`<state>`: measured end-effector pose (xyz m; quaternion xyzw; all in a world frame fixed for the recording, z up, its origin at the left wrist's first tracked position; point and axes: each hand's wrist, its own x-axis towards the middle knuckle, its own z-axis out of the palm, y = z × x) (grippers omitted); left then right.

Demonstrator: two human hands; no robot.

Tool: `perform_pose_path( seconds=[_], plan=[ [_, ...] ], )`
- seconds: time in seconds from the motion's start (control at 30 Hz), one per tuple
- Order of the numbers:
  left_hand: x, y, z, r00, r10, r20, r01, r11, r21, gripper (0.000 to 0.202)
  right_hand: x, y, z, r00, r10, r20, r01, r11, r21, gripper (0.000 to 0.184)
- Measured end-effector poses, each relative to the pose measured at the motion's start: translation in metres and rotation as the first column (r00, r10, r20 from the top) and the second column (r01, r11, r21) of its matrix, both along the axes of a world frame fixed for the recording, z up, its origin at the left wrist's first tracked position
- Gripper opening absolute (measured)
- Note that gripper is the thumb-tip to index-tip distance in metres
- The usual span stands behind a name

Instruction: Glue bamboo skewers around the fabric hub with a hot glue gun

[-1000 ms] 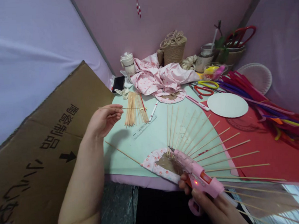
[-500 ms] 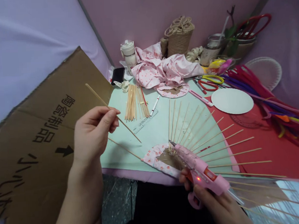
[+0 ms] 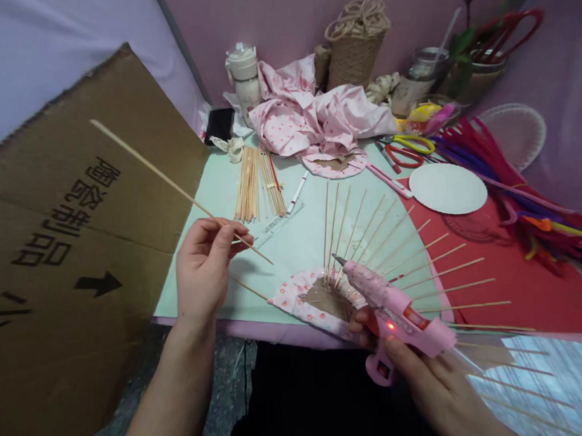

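Note:
A thin bamboo stick [image 3: 151, 165] is pinched between the thumb and fingers of my left hand [image 3: 210, 261], slanting down to the right above the mat. My right hand [image 3: 421, 374] grips a pink hot glue gun [image 3: 388, 304], its orange-red light lit and its nozzle pointing up and left. Beneath the nozzle lies a cardboard piece edged with floral fabric [image 3: 295, 289]. Several bamboo sticks [image 3: 410, 251] fan out from it across the mat and past the right table edge. One more stick sticks out at its left end. The gun hides part of the cardboard.
A bundle of sticks [image 3: 250, 187], a ruler [image 3: 279, 224] and a marker [image 3: 298, 191] lie on the green mat [image 3: 189, 243]. Pink floral cloth [image 3: 286, 124], twine [image 3: 357, 45] and a bottle [image 3: 243, 77] stand behind. Scissors [image 3: 405, 153] and a white disc [image 3: 448, 188] are right; a cardboard box [image 3: 139, 213] stands left.
My left hand has moved right and down with the stick, closer to the fabric-edged piece, and more of the stick shows. The glue gun's nozzle has shifted slightly up and right. The camera view has shifted.

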<state>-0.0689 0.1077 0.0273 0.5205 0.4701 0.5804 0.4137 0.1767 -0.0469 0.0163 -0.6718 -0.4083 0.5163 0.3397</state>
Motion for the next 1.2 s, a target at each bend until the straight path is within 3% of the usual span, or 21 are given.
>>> perform_pose_path(
  seconds=[0.1,0.3,0.43,0.57,0.67,1.03,1.2],
  plan=[
    [0.011,-0.004,0.000,0.991,-0.024,0.135,0.029,0.999,-0.038,0.015,0.003,0.008,0.006,0.993,0.061,0.103,-0.063,0.998,0.014,0.058],
    [0.024,-0.013,-0.015,0.977,-0.079,0.199,0.129,0.959,-0.252,0.020,0.000,0.022,0.022,0.990,0.068,0.128,-0.063,0.997,-0.042,0.055],
    [0.027,-0.027,-0.023,0.953,-0.153,0.260,0.246,0.892,-0.380,0.021,0.001,0.026,0.027,0.973,0.137,0.185,-0.129,0.990,-0.058,0.052],
    [0.032,-0.044,-0.023,0.902,-0.190,0.388,0.371,0.800,-0.472,0.023,0.000,0.032,0.034,0.965,0.093,0.243,-0.076,0.994,-0.078,0.048],
    [0.033,-0.053,-0.021,0.874,-0.194,0.445,0.421,0.760,-0.495,0.023,-0.002,0.037,0.038,0.960,0.100,0.263,-0.076,0.992,-0.101,0.049],
    [0.031,-0.056,-0.025,0.892,-0.177,0.417,0.395,0.752,-0.527,0.020,0.006,0.050,0.036,0.886,0.310,0.344,-0.291,0.951,-0.107,0.061],
    [0.033,-0.055,-0.023,0.892,-0.193,0.409,0.403,0.749,-0.526,0.021,0.010,0.047,0.030,0.886,0.319,0.336,-0.294,0.948,-0.125,0.056]
  ],
)
